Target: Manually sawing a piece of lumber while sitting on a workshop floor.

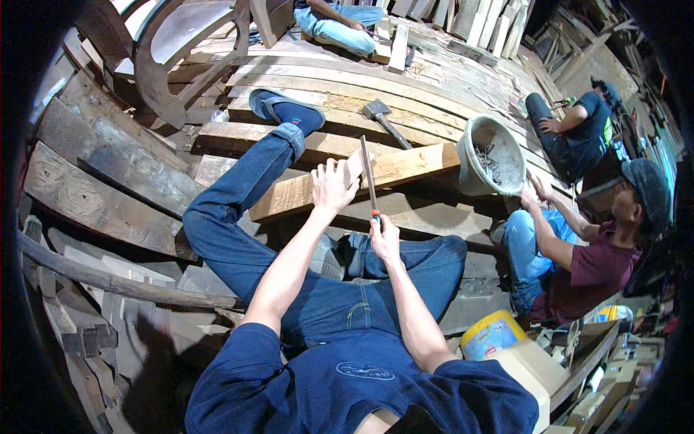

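Observation:
I sit on curved wooden planks with my legs in blue jeans stretched out. My left hand (333, 185) grips a small pale wooden piece held against a thick wooden beam (405, 165) that lies across my lap. My right hand (384, 236) is closed on the red-and-black handle of a long narrow saw blade (368, 172), which stands upright against the wooden piece just right of my left hand.
A hammer (385, 121) lies on the planks beyond the beam. A person in a maroon shirt at the right holds a grey bucket (491, 155) with metal pieces inside. Two other people sit further back. A yellow tub (490, 333) and a cardboard box (533, 372) stand at my right.

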Demonstrator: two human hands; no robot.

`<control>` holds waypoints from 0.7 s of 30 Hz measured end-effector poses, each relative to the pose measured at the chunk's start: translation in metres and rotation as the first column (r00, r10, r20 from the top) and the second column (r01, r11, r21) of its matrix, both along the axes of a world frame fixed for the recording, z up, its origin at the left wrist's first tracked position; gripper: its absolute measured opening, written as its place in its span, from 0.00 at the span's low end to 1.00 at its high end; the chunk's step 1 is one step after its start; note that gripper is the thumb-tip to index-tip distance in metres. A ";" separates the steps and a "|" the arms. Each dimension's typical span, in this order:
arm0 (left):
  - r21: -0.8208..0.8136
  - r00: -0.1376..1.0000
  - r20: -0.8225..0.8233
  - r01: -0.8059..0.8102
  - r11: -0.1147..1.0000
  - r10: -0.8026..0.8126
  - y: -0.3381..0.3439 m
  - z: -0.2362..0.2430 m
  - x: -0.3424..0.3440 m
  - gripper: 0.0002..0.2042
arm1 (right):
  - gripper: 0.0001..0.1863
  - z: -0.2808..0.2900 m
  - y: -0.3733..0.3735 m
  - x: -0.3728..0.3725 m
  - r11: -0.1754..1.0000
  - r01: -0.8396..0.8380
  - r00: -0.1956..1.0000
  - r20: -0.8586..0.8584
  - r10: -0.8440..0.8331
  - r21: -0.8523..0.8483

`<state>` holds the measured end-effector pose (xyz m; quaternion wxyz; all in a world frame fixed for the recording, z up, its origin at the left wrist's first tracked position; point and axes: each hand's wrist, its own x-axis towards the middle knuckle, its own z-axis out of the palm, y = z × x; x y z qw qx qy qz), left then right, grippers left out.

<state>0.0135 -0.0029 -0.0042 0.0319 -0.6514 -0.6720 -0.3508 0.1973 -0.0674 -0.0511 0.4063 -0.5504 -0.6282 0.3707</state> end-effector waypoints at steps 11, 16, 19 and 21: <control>-0.010 0.999 -0.016 0.031 0.999 -0.031 -0.002 0.001 0.001 0.23 | 0.16 0.042 0.053 -0.026 0.999 -0.008 0.919 0.393 -0.006 0.036; -0.062 0.999 0.021 0.027 0.998 -0.026 -0.001 0.001 0.002 0.24 | 0.16 0.058 0.066 -0.025 0.997 -0.060 0.905 0.424 0.038 0.038; -0.072 1.000 -0.004 -0.021 0.997 0.021 -0.001 0.001 0.000 0.24 | 0.13 0.047 0.039 -0.010 0.982 -0.141 0.876 0.479 0.064 0.126; -0.036 1.000 0.009 -0.002 0.999 0.002 -0.005 -0.001 -0.010 0.24 | 0.13 0.037 0.010 -0.008 0.981 -0.174 0.888 0.444 0.119 0.085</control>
